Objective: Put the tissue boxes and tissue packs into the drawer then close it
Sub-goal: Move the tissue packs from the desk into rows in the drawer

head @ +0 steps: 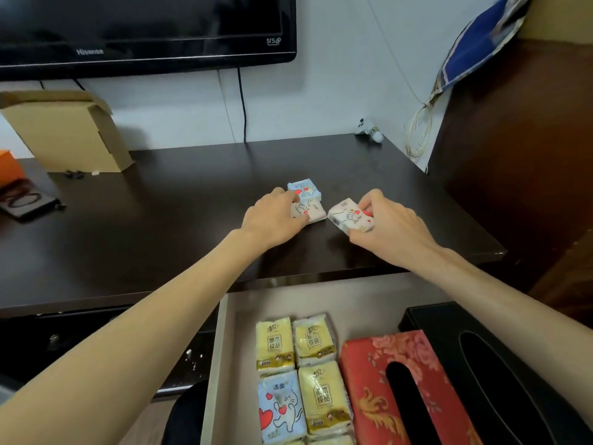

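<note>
Dark brown surface [160, 226], glossy, runs wall to wall under a black TV [144, 27] on a white wall; black cable [243, 104] drops from the TV to the surface's back edge. Back left: open cardboard box [64, 130], an orange box [8, 168] at the frame edge, a dark flat item w/ a ring shape on it [27, 202]. Back right corner: small white gadget [369, 130], coiled white cord [418, 133] hanging by a brown wood panel [513, 139], blue cloth [478, 43] above.

Mid-surface: left hand [272, 216] lies over a pink pack [309, 211], fingers curled on it; blue pack [305, 189] just behind, touching the pink one. Right hand [391, 220] has its fingers closed round another pack [348, 215], tilted, near the pink one.

Below the front edge the drawer [221, 348] stands open. Inside, left to right: three yellow packs [274, 345] and a blue cat pack [280, 407] in two columns, a red floral box [385, 380], then a black box [500, 380] partly under the right forearm.
</note>
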{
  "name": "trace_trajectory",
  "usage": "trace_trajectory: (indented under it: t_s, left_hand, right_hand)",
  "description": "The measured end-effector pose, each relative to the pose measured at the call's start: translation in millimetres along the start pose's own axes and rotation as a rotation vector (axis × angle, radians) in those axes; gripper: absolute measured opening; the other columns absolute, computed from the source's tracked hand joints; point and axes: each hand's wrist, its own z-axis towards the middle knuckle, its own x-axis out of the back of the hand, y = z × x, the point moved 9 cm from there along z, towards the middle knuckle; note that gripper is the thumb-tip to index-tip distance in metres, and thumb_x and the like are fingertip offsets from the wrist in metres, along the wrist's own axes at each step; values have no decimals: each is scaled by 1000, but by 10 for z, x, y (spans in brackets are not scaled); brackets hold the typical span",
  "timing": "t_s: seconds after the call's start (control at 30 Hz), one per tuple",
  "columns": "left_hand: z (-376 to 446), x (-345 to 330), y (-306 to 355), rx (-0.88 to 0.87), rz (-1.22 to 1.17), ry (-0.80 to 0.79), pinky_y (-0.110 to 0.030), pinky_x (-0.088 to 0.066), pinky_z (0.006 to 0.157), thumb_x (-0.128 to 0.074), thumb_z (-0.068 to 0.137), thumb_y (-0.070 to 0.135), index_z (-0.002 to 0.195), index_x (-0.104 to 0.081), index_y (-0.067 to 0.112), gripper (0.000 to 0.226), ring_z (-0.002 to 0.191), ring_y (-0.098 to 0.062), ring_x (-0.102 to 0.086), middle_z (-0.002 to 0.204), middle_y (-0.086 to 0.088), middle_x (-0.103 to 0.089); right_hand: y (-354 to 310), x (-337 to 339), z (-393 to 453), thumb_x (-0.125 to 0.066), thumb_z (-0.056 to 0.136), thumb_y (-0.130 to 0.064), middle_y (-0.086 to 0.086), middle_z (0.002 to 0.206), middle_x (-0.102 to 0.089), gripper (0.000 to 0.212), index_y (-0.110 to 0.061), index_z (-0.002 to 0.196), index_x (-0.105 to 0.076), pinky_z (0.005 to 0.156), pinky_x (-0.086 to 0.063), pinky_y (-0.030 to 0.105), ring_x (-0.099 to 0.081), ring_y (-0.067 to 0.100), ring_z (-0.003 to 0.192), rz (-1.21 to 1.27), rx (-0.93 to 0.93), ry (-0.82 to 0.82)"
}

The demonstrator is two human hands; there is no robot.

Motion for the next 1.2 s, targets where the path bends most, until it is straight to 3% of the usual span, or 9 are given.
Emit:
trace_trajectory:
  t_s: [0.17, 0.4, 0.47, 0.6, 0.7, 0.77, 0.97, 1.1, 1.2]
  left_hand:
    - [28, -187, 143, 15, 106, -48, -40, -42, 80, -56, 90, 56, 125, -59, 17, 52, 112, -30, -55, 127, -8, -51]
    - [-281, -180, 230, -13, 8, -99, -36, -53, 77, -52, 89, 52, 100, -74, 13, 46, 91, -29, -65, 102, -5, -72]
    - [-349, -131, 239, -42, -5, -86, -40, -55, 81, -55, 90, 49, 106, -74, 18, 40, 97, -27, -65, 106, -3, -71]
    - [-334, 45, 223, -173, -51, 9, -39, -49, 86, -68, 88, 41, 111, -69, 26, 27, 118, -19, -51, 120, 4, -54]
    - [-303, -156, 177, -237, -67, -223, -49, -34, 108, -76, 83, 41, 112, -67, 26, 34, 144, -22, -17, 157, 1, -31]
    - [-298, -261, 132, -242, -73, -319, -49, -29, 111, -76, 83, 38, 112, -63, 26, 34, 146, -25, -15, 159, 0, -32]
    - [-321, -271, 147, -273, -15, -298, -43, -47, 90, -76, 81, 46, 103, -61, 29, 32, 113, -22, -50, 123, 1, -54]
    - [-447, -248, 110, -256, -37, -283, -28, -42, 69, -80, 73, 51, 95, -62, 30, 36, 96, -17, -52, 108, 6, -50]
    - [-627, -177, 89, -253, -40, -260, -26, -40, 67, -82, 71, 51, 93, -62, 31, 36, 95, -15, -52, 106, 10, -50]
  right_hand:
    - [183, -63, -56, -67, 88, -56, -1, 130, -54, 51, -29, 126, -47, 66, -42, 36, -59, 23, 100, -38, -73, -41]
    - [71, -214, -91, -66, 85, -73, -4, 141, -41, 81, -21, 144, -48, 81, -45, 37, -57, 25, 117, 45, 17, -115]
    - [29, -203, -68, -71, 86, -67, -5, 148, -40, 80, -19, 147, -50, 85, -44, 33, -55, 18, 119, 77, 74, -153]
    - [-16, -123, 8, -80, 87, -47, -3, 141, -54, 62, -19, 139, -62, 73, -41, 24, -52, 3, 87, 83, 149, -225]
    - [-32, -64, 33, -84, 86, -38, -13, 112, -59, 54, -19, 134, -68, 66, -42, 25, -55, 3, 82, 95, 155, -226]
    - [-53, -42, 34, -85, 85, -36, -14, 109, -59, 51, -19, 130, -70, 68, -48, 28, -57, 5, 85, 99, 152, -226]
    - [-148, -51, -41, -86, 83, -39, 0, 136, -62, 49, -21, 126, -72, 93, -52, 44, -51, 15, 116, 31, 166, -244]
    - [-249, -94, -125, -86, 81, -41, 0, 135, -61, 49, -20, 122, -70, 94, -51, 47, -50, 16, 114, 12, 187, -262]
    - [-306, -114, -194, -83, 84, -40, -1, 131, -62, 42, -23, 118, -66, 88, -53, 42, -58, 20, 114, 30, 177, -253]
